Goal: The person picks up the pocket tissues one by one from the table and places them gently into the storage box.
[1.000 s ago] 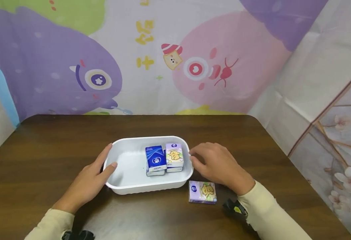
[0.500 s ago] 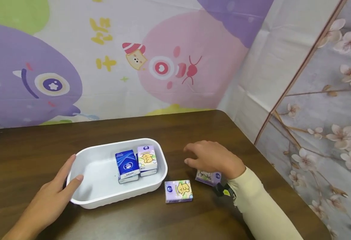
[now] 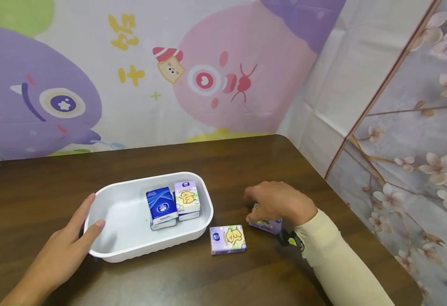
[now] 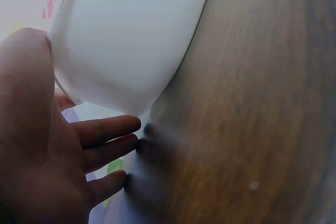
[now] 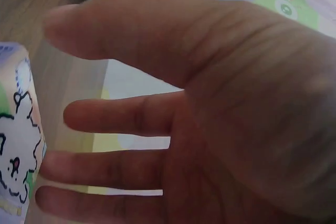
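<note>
My left hand (image 3: 64,244) rests against the left end of a white plastic tray (image 3: 122,250), its thumb over the rim. In the left wrist view, its fingers (image 4: 107,129) stretch out beside the tray's outer wall. My right hand (image 3: 281,202) hovers over a purple tissue pack (image 3: 271,226), partly covering it. The right wrist view has its thumb and fingers spread, with the fingertips close to the pack's cartoon-printed face (image 5: 16,150); contact cannot be told. Between tray and right hand lies another purple tissue pack (image 3: 228,239), flat on the table.
Inside the tray's right half, a blue tissue pack (image 3: 161,206) and a purple tissue pack (image 3: 187,196) lie on top of other packs. Behind the brown wooden table (image 3: 151,284) hangs a cartoon-printed cloth (image 3: 139,110). A flower-patterned panel (image 3: 411,178) borders the right side.
My right hand has moved from the tray's right end to above the far-right tissue pack, then lowered. The view has turned right. My left hand stays at the tray.
</note>
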Demonstrator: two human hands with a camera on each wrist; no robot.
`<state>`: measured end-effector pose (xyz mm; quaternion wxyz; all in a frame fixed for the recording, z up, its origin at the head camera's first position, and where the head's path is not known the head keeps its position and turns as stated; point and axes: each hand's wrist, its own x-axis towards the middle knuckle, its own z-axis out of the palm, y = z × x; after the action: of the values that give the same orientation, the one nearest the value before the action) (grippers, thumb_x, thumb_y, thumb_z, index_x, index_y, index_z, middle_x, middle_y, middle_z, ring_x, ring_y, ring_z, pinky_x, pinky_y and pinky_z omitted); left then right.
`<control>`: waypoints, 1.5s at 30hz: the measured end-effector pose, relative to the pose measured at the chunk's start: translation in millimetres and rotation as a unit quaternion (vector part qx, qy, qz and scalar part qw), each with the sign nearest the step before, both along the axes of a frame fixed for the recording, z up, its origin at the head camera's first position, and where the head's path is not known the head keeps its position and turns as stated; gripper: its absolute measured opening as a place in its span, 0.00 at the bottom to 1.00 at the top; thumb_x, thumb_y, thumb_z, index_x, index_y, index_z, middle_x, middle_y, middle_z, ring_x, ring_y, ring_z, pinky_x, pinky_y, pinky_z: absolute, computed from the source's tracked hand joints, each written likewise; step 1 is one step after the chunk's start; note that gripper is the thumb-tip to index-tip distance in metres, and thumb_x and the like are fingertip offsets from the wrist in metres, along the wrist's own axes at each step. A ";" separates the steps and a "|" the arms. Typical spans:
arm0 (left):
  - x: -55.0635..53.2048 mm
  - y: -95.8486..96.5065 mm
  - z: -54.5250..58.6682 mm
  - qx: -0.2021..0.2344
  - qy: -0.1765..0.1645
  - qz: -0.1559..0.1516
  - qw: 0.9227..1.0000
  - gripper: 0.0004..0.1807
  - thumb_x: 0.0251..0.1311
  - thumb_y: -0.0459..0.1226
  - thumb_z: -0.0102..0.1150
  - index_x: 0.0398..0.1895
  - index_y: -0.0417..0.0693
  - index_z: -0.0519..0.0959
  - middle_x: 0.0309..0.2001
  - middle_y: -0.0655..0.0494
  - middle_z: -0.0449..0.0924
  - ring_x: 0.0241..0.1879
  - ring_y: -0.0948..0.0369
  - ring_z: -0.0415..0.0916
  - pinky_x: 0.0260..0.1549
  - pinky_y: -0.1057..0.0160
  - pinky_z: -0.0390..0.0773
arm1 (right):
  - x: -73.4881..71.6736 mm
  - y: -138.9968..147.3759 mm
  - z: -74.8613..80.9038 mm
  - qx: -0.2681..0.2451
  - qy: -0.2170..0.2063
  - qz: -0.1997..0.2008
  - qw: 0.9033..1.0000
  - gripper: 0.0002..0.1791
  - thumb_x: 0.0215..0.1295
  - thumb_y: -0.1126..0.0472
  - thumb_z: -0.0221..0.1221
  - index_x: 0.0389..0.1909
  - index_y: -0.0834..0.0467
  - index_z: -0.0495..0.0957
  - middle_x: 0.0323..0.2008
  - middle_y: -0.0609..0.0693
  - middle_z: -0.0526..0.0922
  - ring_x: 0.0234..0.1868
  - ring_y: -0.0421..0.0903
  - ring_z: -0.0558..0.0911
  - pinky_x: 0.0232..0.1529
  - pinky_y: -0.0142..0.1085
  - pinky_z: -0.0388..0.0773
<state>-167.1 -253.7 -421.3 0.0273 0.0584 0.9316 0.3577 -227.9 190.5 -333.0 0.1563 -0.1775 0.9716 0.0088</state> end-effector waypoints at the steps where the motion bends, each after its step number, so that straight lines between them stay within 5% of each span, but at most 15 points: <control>1: 1.3 1.0 0.3 0.001 0.000 0.003 1.000 0.39 0.77 0.57 0.40 0.81 0.70 0.34 0.70 0.27 0.60 0.60 0.28 0.66 0.44 0.31 0.68 | -0.5 0.5 0.4 0.005 -0.002 -0.003 1.000 0.25 0.54 0.43 0.71 0.51 0.46 0.82 0.43 0.40 0.84 0.41 0.42 0.81 0.45 0.45 0.77; 9: -6.6 23.2 5.2 0.012 0.011 -0.007 1.000 0.39 0.76 0.58 0.41 0.81 0.71 0.35 0.70 0.29 0.61 0.62 0.31 0.66 0.47 0.31 0.68 | 6.3 20.0 1.8 0.033 -0.003 -0.016 0.999 0.24 0.47 0.43 0.73 0.43 0.48 0.82 0.30 0.41 0.79 0.32 0.43 0.77 0.37 0.46 0.76; 19: -21.5 51.2 5.2 0.026 0.025 -0.021 0.999 0.39 0.75 0.59 0.41 0.82 0.67 0.40 0.68 0.31 0.65 0.62 0.35 0.70 0.49 0.34 0.71 | 16.0 48.1 -1.9 0.031 -0.006 -0.028 0.999 0.22 0.48 0.44 0.74 0.41 0.48 0.81 0.28 0.39 0.78 0.31 0.42 0.76 0.37 0.46 0.76; 45: -24.9 57.6 7.9 0.027 0.033 -0.020 0.999 0.38 0.75 0.59 0.41 0.82 0.66 0.41 0.68 0.32 0.67 0.61 0.36 0.71 0.50 0.34 0.70 | 10.4 53.9 -5.5 0.022 -0.004 -0.022 1.000 0.23 0.48 0.44 0.74 0.42 0.49 0.81 0.29 0.42 0.79 0.31 0.43 0.76 0.36 0.48 0.76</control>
<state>-192.0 -196.2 -413.4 0.0021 0.0891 0.9206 0.3803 -217.6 244.4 -338.5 0.1638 -0.1530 0.9742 0.0263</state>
